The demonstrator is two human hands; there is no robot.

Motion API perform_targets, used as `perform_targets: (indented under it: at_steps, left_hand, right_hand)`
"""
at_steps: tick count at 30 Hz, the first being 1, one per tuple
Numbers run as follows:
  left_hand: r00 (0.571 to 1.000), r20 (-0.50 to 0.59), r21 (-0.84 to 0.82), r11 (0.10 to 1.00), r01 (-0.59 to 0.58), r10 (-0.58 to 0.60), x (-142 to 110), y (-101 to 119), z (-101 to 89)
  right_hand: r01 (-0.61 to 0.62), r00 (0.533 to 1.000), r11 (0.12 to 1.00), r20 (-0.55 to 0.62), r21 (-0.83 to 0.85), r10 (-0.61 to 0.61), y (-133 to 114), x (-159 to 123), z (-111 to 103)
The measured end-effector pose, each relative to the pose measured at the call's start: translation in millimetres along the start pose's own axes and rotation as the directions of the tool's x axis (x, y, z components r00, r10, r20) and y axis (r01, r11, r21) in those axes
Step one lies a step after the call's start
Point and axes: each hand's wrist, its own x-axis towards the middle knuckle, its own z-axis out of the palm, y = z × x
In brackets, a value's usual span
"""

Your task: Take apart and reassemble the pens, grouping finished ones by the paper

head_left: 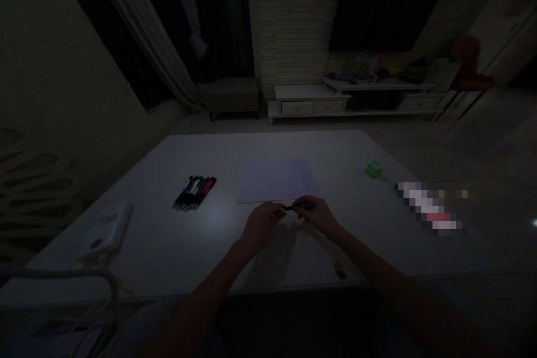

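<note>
My left hand (262, 227) and my right hand (316, 215) meet above the white table (335, 246), just in front of a sheet of paper (277, 182). Between them, each hand pinches a slim black pen (287, 208), and my fingers hide much of it. Handwriting or small print covers the right part of the sheet. Left of the paper lies a bunch of several pens (194, 192) side by side. A small green cube-shaped object (373, 169) sits to the right.
A white oblong device with a cable (107, 229) lies at the table's left edge. A pixelated, unreadable object (428, 207) is on the right. Beyond the table stand a low white TV cabinet (310, 106), a bench (230, 98) and a curtain (142, 28).
</note>
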Motion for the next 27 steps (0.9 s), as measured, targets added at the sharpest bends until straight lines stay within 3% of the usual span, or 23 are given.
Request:
perform_targets:
  at_steps: [7,13,17,22,27]
  left_hand:
    - [1.000,-0.025,0.059,0.998,0.009,-0.008,3.5,-19.7,-4.9]
    - [0.998,-0.045,0.059,0.997,0.055,-0.052,5.0,-33.0,-10.9]
    - [0.996,-0.038,0.056,0.995,0.083,-0.081,3.6,-35.7,-9.6]
    - [0.998,-0.019,0.040,0.997,0.067,-0.066,0.3,-34.4,-3.7]
    - [0.998,0.002,0.015,0.998,0.060,-0.060,0.2,-30.6,-1.1]
  right_hand:
    - [-0.008,0.999,0.998,-0.046,-0.057,0.005,-4.8,5.4,-16.8]
    - [-0.018,0.992,0.990,-0.129,-0.137,0.000,15.8,14.7,-30.8]
    - [0.036,0.983,0.958,-0.161,-0.284,-0.085,32.4,16.6,-20.1]
    - [0.182,0.944,0.844,-0.150,-0.505,-0.293,38.8,19.2,-4.7]
    - [0.218,0.935,0.879,-0.166,-0.423,-0.312,23.8,16.0,1.0]
